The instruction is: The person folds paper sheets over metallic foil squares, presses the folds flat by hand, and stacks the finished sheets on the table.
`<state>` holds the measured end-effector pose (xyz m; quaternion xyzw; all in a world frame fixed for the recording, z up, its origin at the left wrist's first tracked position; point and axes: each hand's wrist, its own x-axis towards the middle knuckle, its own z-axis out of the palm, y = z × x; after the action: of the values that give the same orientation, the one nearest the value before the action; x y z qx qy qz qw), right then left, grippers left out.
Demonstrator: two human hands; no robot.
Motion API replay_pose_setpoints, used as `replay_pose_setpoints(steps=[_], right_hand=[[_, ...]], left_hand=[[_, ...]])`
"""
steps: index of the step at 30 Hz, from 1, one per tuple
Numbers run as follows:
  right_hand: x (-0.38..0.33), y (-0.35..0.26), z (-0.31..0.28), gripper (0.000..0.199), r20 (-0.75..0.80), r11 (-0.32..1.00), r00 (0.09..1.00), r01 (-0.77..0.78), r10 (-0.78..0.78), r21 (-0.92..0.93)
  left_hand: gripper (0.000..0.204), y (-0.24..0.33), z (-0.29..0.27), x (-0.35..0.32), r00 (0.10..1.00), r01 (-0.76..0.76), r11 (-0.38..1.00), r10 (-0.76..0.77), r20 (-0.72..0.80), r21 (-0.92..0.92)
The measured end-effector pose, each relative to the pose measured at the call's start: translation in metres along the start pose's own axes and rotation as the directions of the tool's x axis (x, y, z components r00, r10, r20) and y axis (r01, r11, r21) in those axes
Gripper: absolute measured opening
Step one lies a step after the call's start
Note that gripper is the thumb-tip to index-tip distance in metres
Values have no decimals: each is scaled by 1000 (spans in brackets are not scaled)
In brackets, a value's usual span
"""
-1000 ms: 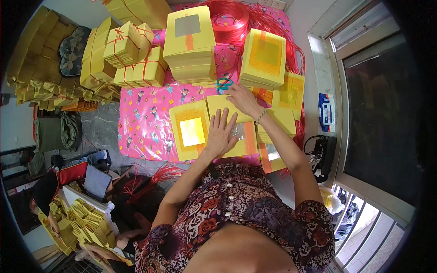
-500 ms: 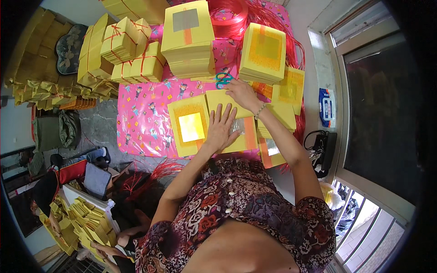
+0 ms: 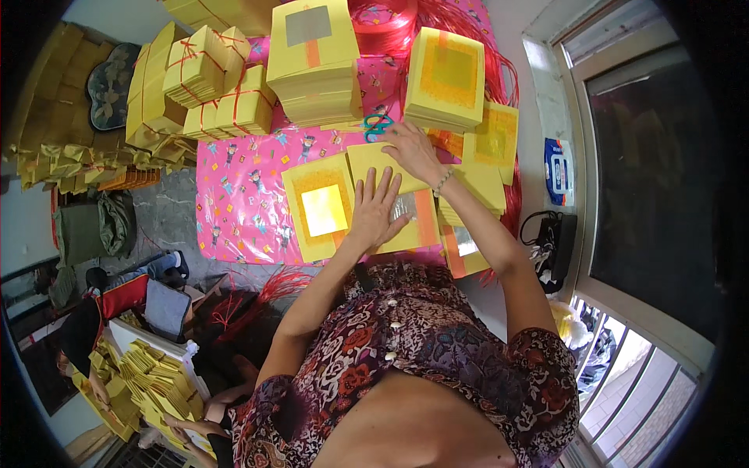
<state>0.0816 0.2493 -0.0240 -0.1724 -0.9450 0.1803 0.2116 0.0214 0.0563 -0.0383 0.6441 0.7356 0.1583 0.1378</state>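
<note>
My left hand (image 3: 373,212) lies flat, fingers spread, on a yellow paper sheet (image 3: 390,175) with an orange strip and a shiny silver patch. Toward the sheet's far edge rests my right hand (image 3: 413,154), its fingers loosely bent and apart, with a bead bracelet at the wrist. I cannot make out anything held in it. Just beyond its fingertips lie teal-handled scissors (image 3: 378,126). Left of my left hand is a yellow sheet with a gold square (image 3: 321,209). More yellow sheets (image 3: 473,187) are stacked under and beside my right forearm.
The pink patterned table cover (image 3: 242,199) carries tall yellow paper stacks (image 3: 318,97), another stack (image 3: 445,82), red-tied bundles (image 3: 195,69) and red plastic string (image 3: 386,27). A window (image 3: 655,187) stands at right. At lower left a person handles yellow paper (image 3: 160,382).
The whole view has shifted slightly, so the table appears a little higher and further left. Both my hands stay on the sheet in nearly the same places. The person at lower left has moved a little.
</note>
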Motion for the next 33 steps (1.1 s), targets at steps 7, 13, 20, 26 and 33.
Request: replay_pose_setpoints(steps=[7,13,20,26,33], right_hand=[[-53,-44,-39,15,117,917,933,-356,339,180],[-87,-36,-18,14,117,942,966,-250,229,223],[-89,-31,-13,15,83,947,973,-228,214,228],[-89,-31,-8,16,101,955,972,-228,212,190],[-89,-33,-24,30,108,972,986,-147,129,181]], left_hand=[[91,-5,6,-1,1000,-10,1000,9,-27,-7],[93,-7,7,0,1000,-9,1000,9,-11,-11],[93,-19,-3,-6,998,-48,995,51,37,-90],[91,-25,-6,-11,997,-49,999,50,50,-14],[82,-30,-10,-10,998,-65,993,66,6,-102]])
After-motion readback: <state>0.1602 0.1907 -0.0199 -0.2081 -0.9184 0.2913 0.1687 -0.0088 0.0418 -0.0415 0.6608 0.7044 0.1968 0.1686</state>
